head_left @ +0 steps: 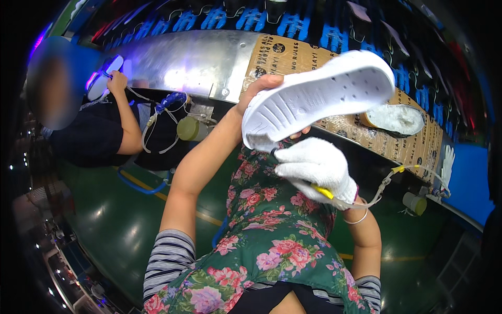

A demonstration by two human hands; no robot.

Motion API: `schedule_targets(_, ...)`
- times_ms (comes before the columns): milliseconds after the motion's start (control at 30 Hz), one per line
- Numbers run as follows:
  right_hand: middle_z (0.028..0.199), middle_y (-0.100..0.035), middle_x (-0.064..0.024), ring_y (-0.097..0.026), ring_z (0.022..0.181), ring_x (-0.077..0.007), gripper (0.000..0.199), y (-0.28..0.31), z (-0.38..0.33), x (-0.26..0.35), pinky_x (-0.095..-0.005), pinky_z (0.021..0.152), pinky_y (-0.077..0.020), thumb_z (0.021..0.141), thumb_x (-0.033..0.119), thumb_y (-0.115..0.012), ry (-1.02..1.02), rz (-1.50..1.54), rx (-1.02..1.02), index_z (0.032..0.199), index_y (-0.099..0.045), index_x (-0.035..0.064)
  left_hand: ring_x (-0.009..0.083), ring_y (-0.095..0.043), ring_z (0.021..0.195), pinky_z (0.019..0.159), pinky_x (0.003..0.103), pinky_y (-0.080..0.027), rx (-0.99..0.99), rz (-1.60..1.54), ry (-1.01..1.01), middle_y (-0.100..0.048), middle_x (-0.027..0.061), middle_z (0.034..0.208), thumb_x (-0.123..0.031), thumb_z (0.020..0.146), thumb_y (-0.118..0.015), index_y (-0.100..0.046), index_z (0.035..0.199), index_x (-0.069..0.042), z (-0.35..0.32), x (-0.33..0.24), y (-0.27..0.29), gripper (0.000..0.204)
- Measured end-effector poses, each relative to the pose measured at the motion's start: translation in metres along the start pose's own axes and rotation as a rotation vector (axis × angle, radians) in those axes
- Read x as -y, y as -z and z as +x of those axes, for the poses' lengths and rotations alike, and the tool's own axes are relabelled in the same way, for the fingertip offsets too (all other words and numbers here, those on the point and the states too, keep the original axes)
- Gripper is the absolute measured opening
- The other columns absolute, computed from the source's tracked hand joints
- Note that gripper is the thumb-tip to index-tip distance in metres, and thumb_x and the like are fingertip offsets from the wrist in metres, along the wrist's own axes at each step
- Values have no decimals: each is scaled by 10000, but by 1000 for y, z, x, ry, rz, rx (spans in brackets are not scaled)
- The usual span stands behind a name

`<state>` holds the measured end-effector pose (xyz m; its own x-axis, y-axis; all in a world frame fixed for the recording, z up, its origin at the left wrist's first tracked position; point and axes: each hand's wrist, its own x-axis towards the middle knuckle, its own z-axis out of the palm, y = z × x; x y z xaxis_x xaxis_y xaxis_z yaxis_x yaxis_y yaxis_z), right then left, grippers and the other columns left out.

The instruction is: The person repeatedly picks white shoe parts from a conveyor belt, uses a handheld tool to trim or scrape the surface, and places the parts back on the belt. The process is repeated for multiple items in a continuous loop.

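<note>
Head view: left hand (260,88) bare, gripping white shoe sole (319,97) from behind, held tilted above floral apron (272,240). Right hand (316,167), white-gloved, clenched around yellow-handled tool (322,191), tip touching sole's heel end. Second sole (397,119) resting on conveyor (198,63) beyond.

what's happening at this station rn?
A person holds a white shoe sole up in the bare left hand, tread side facing the camera. The gloved right hand grips a yellow-handled tool with a thin hose, its tip at the sole's heel end. Another sole lies on the cardboard-lined bench. A co-worker to the left handles a sole of their own.
</note>
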<state>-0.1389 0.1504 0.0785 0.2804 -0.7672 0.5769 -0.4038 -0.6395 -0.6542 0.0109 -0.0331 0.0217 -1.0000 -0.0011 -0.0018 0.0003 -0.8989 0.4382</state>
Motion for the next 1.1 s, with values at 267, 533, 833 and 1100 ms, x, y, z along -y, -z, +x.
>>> schedule_targets(267, 1001, -796, -112, -760, 864, -290, 253, 1, 2, 9, -377, 770, -586, 719, 12, -865, -138, 36, -148, 944, -806, 110, 392, -732, 905, 675, 440, -634, -39, 25, -47, -652, 300, 1197, -550, 882, -637, -420, 1537, 32, 3, -8, -26, 903)
schedule_targets(533, 984, -796, -132, -755, 861, -243, 156, -8, -2, 6, -338, 776, -590, 774, -16, -840, -398, 161, -292, 909, -793, 47, 432, -648, 1001, 745, 483, -561, 43, -96, -147, -570, 328, 1253, -634, 820, -695, -410, 1541, 14, 14, -2, -7, 1011)
schedule_targets(833, 1040, -757, -234, -720, 1021, -327, 185, 6, -51, -18, -429, 933, -569, 723, -74, -791, -482, 1084, -699, 884, -744, 3, 477, -615, 1106, 863, 569, -609, 150, -50, -502, -446, 356, 1457, -689, 778, -815, -261, 1630, -22, -2, -36, -47, 1215)
schedule_targets(1100, 1151, -753, -195, -737, 960, -238, 181, 2, -45, -15, -331, 811, -623, 841, -105, -736, -779, 1150, -974, 990, -754, -6, 566, -591, 1198, 913, 603, -623, 640, 58, -555, -319, 439, 1538, -780, 896, -604, -135, 1653, -13, 86, -185, -136, 1175)
